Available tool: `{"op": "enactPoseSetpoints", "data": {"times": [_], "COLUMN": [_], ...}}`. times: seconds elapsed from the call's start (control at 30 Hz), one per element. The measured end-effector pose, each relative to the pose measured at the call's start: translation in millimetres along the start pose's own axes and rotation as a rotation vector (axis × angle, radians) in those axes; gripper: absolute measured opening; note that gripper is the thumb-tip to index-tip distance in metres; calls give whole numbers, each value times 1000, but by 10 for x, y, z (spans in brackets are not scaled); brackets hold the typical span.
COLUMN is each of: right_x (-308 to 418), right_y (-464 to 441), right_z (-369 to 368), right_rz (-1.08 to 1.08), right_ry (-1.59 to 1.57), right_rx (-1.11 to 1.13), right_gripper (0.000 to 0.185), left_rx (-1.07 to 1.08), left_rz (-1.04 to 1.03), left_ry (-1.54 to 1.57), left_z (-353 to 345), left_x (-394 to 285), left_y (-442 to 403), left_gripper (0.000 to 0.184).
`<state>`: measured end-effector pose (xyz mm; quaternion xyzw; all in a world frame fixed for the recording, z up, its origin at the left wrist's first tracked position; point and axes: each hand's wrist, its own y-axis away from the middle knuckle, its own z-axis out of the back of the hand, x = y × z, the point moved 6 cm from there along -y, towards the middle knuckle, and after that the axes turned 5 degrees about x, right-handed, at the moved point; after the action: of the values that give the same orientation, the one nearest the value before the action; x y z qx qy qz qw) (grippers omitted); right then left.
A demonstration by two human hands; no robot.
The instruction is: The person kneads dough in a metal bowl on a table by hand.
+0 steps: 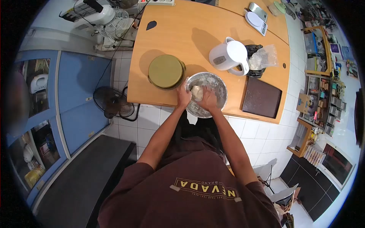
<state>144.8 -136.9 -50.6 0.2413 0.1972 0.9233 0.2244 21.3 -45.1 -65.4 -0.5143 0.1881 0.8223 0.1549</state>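
A metal bowl (219,90) with pale floury smears inside stands at the table's front edge. In it lies a lump of pale dough (197,93). My left hand (184,94) is at the bowl's left rim, its fingers wrapped round the rim. My right hand (208,99) reaches into the bowl and touches the right side of the dough with its fingers apart, partly round the lump. Close by on the left is a round container with an olive-green lid (165,71).
A white kettle (228,56) stands behind the bowl, beside a black bag (254,49) and a clear plastic bag (268,56). At the right lies a dark tray (261,97). A kitchen scale (256,22) sits farther back on the wooden table (175,34).
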Motion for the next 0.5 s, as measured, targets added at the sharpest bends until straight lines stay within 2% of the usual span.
{"op": "enactPoseSetpoints", "data": {"times": [0.1, 0.2, 0.3, 0.4, 0.43, 0.5], "right_x": [214, 219, -21, -51, -108, -127], "right_y": [365, 680, 658, 416, 253, 57], "right_z": [66, 143, 230, 350, 248, 29], "right_rz": [131, 186, 210, 390, 350, 184], "right_ry": [166, 135, -7, 69, -92, -123], "right_rx": [90, 133, 38, -285, -126, -7], "right_gripper": [79, 73, 65, 55, 56, 65], "left_rx": [20, 66, 95, 96, 100, 114], "left_rz": [-24, -37, 16, 11, -4, 9], "left_ry": [3, -11, 50, 56, 42, 15], "left_z": [-21, -20, -24, -8, -18, -42], "left_x": [73, 37, -36, -70, -64, -32], "left_y": [-27, -16, -10, -54, -54, -94], "left_gripper": [67, 66, 64, 64, 64, 63]}}
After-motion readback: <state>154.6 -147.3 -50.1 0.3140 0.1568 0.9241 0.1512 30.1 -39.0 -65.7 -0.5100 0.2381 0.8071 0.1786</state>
